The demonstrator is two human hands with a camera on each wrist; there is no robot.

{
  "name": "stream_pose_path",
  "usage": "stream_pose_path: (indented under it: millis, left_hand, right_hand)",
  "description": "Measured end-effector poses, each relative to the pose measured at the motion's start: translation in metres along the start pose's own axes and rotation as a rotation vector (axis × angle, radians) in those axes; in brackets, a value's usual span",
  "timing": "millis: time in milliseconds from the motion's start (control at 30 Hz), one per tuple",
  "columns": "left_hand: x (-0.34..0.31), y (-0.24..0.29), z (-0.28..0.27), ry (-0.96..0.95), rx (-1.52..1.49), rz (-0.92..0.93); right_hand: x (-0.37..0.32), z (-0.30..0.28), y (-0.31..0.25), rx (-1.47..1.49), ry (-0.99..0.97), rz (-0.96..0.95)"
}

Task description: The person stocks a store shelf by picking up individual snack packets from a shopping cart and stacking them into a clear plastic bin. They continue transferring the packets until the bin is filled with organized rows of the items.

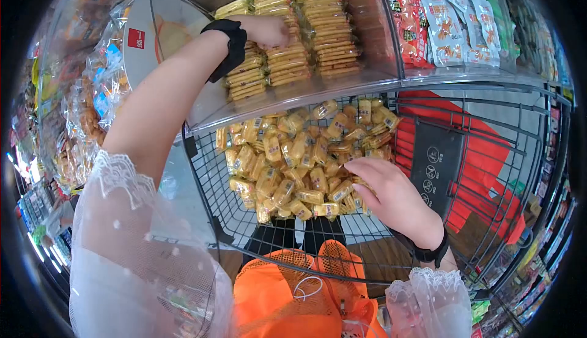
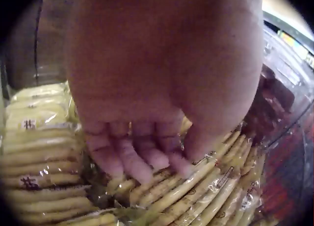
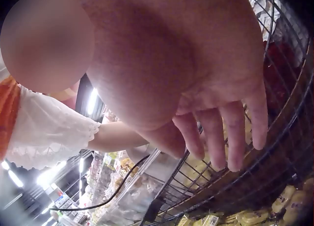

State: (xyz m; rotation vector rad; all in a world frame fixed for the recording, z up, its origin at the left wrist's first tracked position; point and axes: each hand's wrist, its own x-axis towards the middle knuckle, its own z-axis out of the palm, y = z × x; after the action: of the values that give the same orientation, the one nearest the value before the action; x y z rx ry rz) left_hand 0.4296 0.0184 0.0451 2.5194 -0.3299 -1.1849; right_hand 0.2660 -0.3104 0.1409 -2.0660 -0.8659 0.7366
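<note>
My left hand [image 1: 265,30] reaches into a clear shelf bin, over rows of thin, yellowish biscuits in clear wrappers [image 1: 333,23]. In the left wrist view the fingers [image 2: 128,160] bend downward, their tips right at the tops of the wrapped biscuits [image 2: 191,194], with the thumb beside them. My right hand [image 1: 391,191] hovers at the right side of a heap of yellow wrapped snack packs [image 1: 287,154] in a wire shopping cart [image 1: 214,206]. Its fingers [image 3: 212,138] are spread and loosely extended in the right wrist view, and the palm holds nothing.
The bin's clear front wall [image 1: 293,101] stands between the biscuits and the cart. Red packets [image 1: 403,17] and white packets [image 1: 443,26] fill the compartment to the right. A dark panel [image 1: 435,161] hangs in the cart. Bagged goods [image 1: 85,106] line the left side.
</note>
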Motion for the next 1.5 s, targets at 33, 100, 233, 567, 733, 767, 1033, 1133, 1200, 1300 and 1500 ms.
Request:
stream_pose_path:
  millis: [33,100,233,567,733,767,1033,1133,1200,1300,1500]
  left_hand:
    - [-0.005,0.004,-0.004,-0.022,0.035,0.013]
    - [-0.013,0.025,-0.009,-0.106,-0.012,-0.017]
    - [-0.005,0.036,0.015,-0.366,-0.197,-0.026]
    - [-0.006,0.033,0.022,-0.564,-0.09,-0.16]
    - [-0.058,0.086,-0.003,-0.07,0.207,-0.095]
    - [-0.077,0.092,0.001,0.226,0.216,0.102]
    - [-0.159,0.142,0.137,0.436,-0.269,0.321]
    - [-0.145,0.107,0.226,0.283,-0.262,0.018]
    - [-0.142,0.097,0.272,0.286,-0.392,-0.073]
    - [-0.154,0.102,0.29,0.309,-0.624,-0.179]
    - [-0.159,0.066,0.326,0.592,-1.057,-0.373]
  right_hand:
    - [-0.001,0.0,-0.001,0.0,0.001,-0.002]
    - [-0.002,-0.003,0.0,-0.006,0.013,-0.007]
    - [-0.003,-0.001,0.005,-0.006,-0.001,0.031]
    - [0.0,-0.001,0.002,0.006,-0.041,0.039]
    - [-0.002,0.011,0.012,-0.033,-0.047,-0.031]
    - [-0.002,0.016,0.02,-0.055,-0.105,0.029]
    - [0.045,0.124,0.102,-0.367,-0.076,0.153]
    - [0.097,0.175,0.12,-0.372,-0.034,-0.072]
    - [0.128,0.191,0.132,-0.465,-0.105,-0.078]
    - [0.154,0.227,0.166,-0.541,-0.3,0.153]
    - [0.144,0.194,0.095,-0.667,-0.029,0.006]
